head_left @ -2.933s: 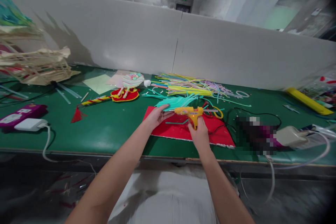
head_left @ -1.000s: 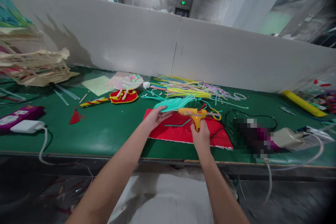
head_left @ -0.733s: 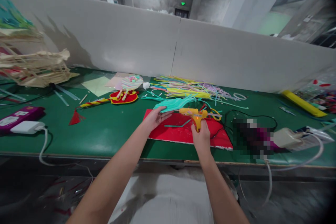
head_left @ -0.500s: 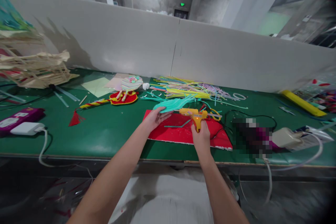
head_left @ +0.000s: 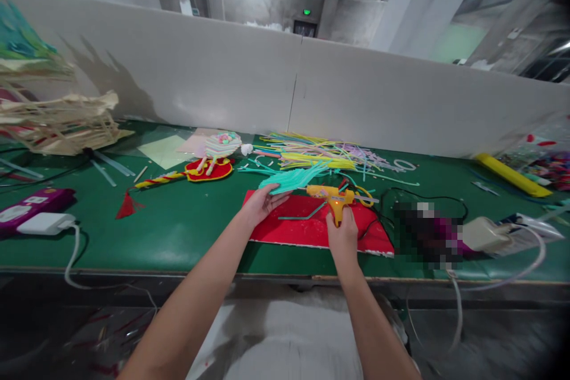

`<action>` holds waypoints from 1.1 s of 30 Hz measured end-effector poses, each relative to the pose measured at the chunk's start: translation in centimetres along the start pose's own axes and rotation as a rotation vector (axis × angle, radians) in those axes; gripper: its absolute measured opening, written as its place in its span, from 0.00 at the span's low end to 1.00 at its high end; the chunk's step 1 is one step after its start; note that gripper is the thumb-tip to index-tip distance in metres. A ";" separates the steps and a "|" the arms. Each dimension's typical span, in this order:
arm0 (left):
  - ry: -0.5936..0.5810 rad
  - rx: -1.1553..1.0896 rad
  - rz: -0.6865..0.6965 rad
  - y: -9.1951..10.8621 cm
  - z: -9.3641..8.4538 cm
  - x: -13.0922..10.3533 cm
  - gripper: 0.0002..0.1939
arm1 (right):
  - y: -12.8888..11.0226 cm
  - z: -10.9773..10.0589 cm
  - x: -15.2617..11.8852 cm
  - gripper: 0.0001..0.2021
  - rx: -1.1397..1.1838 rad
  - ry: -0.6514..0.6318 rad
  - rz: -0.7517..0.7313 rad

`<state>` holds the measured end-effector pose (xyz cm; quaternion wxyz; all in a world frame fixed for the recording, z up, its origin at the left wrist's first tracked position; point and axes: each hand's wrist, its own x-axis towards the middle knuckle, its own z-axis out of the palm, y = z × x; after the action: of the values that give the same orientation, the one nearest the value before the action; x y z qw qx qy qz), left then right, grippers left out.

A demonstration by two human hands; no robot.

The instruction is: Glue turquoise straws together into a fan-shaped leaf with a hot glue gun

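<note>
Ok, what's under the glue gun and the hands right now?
A red sheet on the green table, beneath the glue gun. A loose teal strip lies on it. Anything under either hand is hidden.

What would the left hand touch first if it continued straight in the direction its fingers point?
Probably the teal strips: the left hand already points up and right at that bundle, fingertips at its near end. Depth is unclear.

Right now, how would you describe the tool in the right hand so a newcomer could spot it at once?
Start at the green table and find the red sheet near its front edge. Above it the right hand grips a glue gun, nozzle pointing left at the teal strips under the left hand. It alone is orange-yellow with a small lit lamp.
</note>
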<state>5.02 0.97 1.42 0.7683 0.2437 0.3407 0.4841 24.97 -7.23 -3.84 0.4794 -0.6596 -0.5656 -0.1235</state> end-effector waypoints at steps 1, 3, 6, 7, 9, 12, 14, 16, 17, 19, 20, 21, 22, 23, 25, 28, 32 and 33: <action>0.002 0.000 0.001 0.0 0.0 0.0 0.09 | 0.0 0.0 0.0 0.16 -0.003 0.000 0.000; 0.004 0.001 0.000 0.1 0.1 -0.1 0.09 | 0.1 0.0 0.0 0.16 -0.009 0.005 0.007; 0.000 -0.005 -0.002 0.1 0.1 -0.1 0.08 | 0.1 -0.1 0.0 0.16 -0.010 0.006 0.021; -0.003 -0.008 -0.003 0.1 0.1 -0.1 0.08 | 0.1 -0.1 0.1 0.16 -0.009 0.005 0.026; -0.012 -0.015 -0.003 0.1 0.0 -0.1 0.08 | 0.0 -0.2 0.1 0.16 -0.013 -0.001 0.038; -0.014 -0.019 -0.001 0.1 -0.1 0.0 0.09 | 0.0 -0.2 0.2 0.17 -0.020 0.003 0.053; -0.011 -0.020 -0.001 0.0 -0.2 0.0 0.09 | 0.0 -0.2 0.2 0.17 -0.016 0.005 0.058; -0.005 -0.022 -0.001 0.0 -0.1 0.0 0.08 | 0.1 -0.2 0.2 0.17 -0.015 0.006 0.063; 0.001 -0.025 0.000 0.0 -0.1 0.0 0.08 | 0.1 -0.2 0.2 0.17 -0.015 0.003 0.065; 0.013 -0.031 0.000 0.1 0.0 -0.1 0.07 | 0.1 -0.2 0.2 0.17 -0.014 -0.002 0.070; 0.014 -0.033 -0.001 0.1 0.0 -0.1 0.07 | 0.2 -0.2 0.2 0.17 -0.013 -0.003 0.072; 0.011 -0.034 0.000 0.1 0.0 -0.1 0.07 | 0.1 -0.2 0.2 0.17 -0.011 -0.003 0.074; 0.008 -0.034 0.000 0.1 0.0 -0.1 0.08 | 0.1 -0.2 0.2 0.18 -0.010 -0.004 0.076; 0.004 -0.032 0.000 0.1 -0.1 -0.1 0.08 | 0.1 -0.2 0.2 0.18 -0.009 -0.002 0.080; -0.001 -0.030 0.000 0.1 -0.1 0.0 0.09 | 0.1 -0.3 0.2 0.18 -0.009 0.003 0.090; -0.005 -0.031 -0.001 0.1 -0.2 0.0 0.09 | 0.0 -0.3 0.2 0.17 -0.005 -0.004 0.110; -0.006 -0.032 -0.007 0.1 -0.1 0.0 0.08 | 0.0 -0.4 0.3 0.18 0.011 -0.014 0.128; -0.005 -0.033 -0.007 0.2 -0.1 -0.1 0.07 | -0.1 -0.5 0.3 0.18 0.014 -0.016 0.135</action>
<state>4.84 0.98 1.49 0.7747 0.2308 0.3318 0.4862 25.19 -7.38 -3.33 0.4864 -0.6939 -0.5246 -0.0816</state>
